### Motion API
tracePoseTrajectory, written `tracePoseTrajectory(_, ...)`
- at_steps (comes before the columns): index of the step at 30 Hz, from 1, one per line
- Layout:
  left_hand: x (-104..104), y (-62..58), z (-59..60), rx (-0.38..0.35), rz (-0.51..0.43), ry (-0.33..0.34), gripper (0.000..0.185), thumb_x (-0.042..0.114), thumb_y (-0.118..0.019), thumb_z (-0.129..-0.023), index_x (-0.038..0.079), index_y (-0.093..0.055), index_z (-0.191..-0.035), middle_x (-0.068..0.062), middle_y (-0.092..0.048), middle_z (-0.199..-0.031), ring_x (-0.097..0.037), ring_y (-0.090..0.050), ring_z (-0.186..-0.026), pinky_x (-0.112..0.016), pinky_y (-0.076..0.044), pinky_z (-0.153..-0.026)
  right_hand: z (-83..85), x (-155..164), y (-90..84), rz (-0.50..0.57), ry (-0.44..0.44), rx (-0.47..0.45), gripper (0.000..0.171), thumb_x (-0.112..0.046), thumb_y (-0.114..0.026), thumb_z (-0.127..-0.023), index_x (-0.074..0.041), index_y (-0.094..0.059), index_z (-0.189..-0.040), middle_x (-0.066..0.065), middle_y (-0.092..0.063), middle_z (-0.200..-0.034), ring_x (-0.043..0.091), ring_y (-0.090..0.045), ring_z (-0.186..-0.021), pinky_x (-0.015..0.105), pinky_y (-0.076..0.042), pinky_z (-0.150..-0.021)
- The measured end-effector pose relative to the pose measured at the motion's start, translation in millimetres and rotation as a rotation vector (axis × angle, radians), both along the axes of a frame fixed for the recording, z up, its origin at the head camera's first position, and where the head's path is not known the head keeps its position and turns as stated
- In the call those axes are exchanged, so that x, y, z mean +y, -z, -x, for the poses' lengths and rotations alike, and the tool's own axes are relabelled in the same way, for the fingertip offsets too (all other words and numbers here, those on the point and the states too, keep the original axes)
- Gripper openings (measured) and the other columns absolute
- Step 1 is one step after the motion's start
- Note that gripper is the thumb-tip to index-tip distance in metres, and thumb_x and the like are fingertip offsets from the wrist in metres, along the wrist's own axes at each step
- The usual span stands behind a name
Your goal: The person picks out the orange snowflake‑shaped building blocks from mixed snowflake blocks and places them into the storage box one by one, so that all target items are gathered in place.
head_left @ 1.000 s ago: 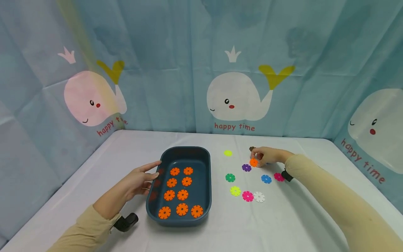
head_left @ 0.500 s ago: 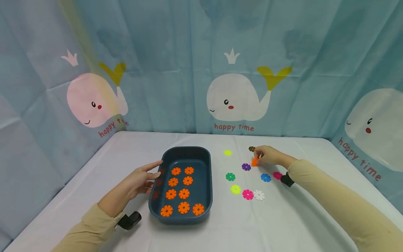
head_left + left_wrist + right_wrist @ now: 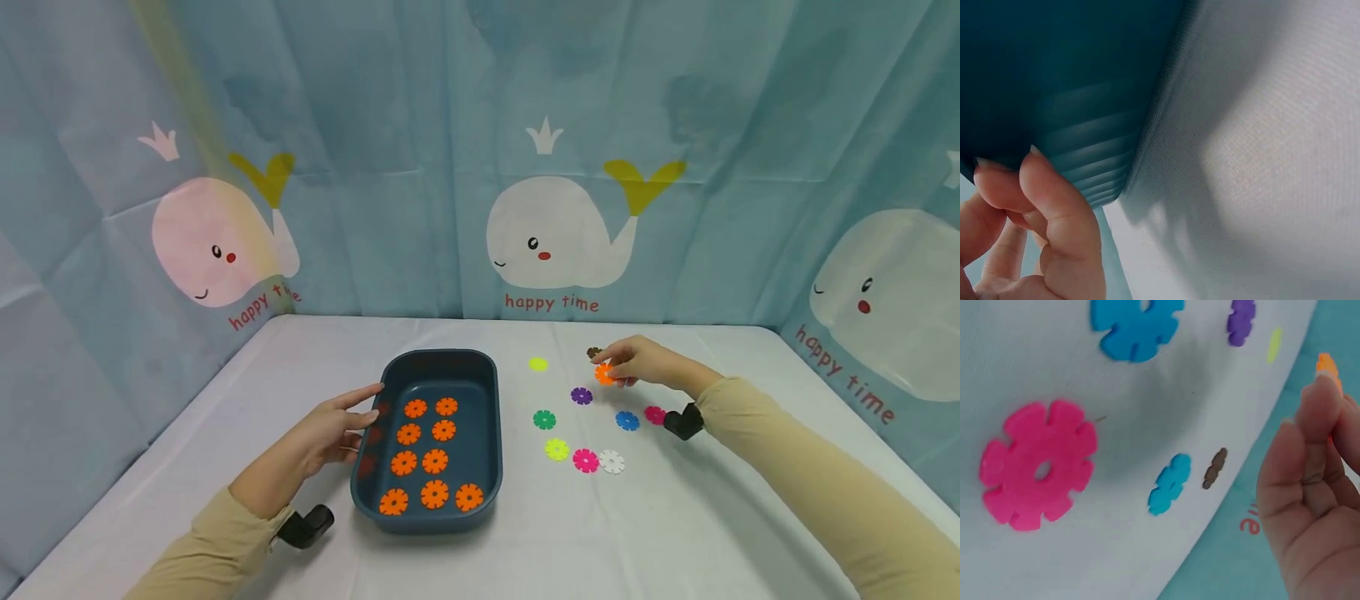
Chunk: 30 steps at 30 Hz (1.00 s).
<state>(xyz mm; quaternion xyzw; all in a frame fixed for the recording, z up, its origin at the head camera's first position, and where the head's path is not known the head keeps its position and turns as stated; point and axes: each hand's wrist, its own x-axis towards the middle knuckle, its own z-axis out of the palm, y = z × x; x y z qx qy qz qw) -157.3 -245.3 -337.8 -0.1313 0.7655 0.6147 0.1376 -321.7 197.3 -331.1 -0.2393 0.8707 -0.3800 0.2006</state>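
In the head view, my right hand (image 3: 645, 363) pinches an orange notched interlocking disc (image 3: 603, 374) between thumb and fingers, above the far right of the table. The right wrist view shows only the edge of that orange disc (image 3: 1327, 365) beyond the fingertips. My left hand (image 3: 327, 431) touches the left side of a dark blue rectangular bin (image 3: 498, 433); in the left wrist view its fingertips (image 3: 1035, 164) meet the bin's wall (image 3: 1066, 75). Several orange discs (image 3: 435, 461) lie flat inside the bin, in rough rows.
Loose discs lie right of the bin: purple (image 3: 581, 396), green (image 3: 544, 419), blue (image 3: 627, 421), white (image 3: 612, 462), brown (image 3: 594, 352), plus pink (image 3: 586, 460) and yellow (image 3: 557, 449) ones. A second blue disc (image 3: 1170, 484) shows in the right wrist view. A whale-print curtain (image 3: 390, 233) hangs behind.
My right hand has risen a little from the table with the orange disc between its fingers. The left hand stays at the bin's side. The head view has shifted slightly.
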Motion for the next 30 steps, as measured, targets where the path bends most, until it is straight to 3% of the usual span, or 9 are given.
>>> tracePoseTrajectory(7,0,0.2,0.2,-0.001,0.002,-0.007,0.057,0.017,-0.053,-0.101,0.014,-0.031,-0.153,-0.004,-0.058,-0.081,-0.016,-0.050,-0.062,-0.027,-0.045,-0.057,-9.9,-7,-4.2,0.081,0.054,-0.111,0.039,0.002,-0.059,-0.093,0.012,-0.053,-0.130,0.020,-0.059,-0.115,0.022,-0.065,-0.082,0.034,-0.054,-0.082)
tracePoseTrajectory(18,-1,1.9,-1.3,-0.005,0.000,-0.006,0.057,0.017,-0.053,-0.101,0.014,-0.031,-0.153,-0.004,-0.058,-0.082,-0.016,-0.050,-0.062,-0.027,-0.045,-0.056,-24.1,-19,-11.2,0.178,0.042,-0.188,0.039,0.006,-0.061,-0.092,0.015,-0.053,-0.129,0.019,-0.064,-0.111,0.028,-0.069,-0.088,0.037,-0.054,-0.082)
tracePoseTrajectory(30,-2,0.0,1.6,-0.007,-0.015,0.009,0.058,0.017,-0.052,-0.101,0.015,-0.029,-0.154,-0.004,-0.060,-0.082,-0.015,-0.051,-0.061,-0.027,-0.046,-0.057,-39.4,-31,-19.1,0.268,-0.014,-0.151,0.047,-0.003,-0.067,-0.090,0.014,-0.052,-0.131,0.014,-0.067,-0.102,0.025,-0.069,-0.087,0.037,-0.053,-0.085)
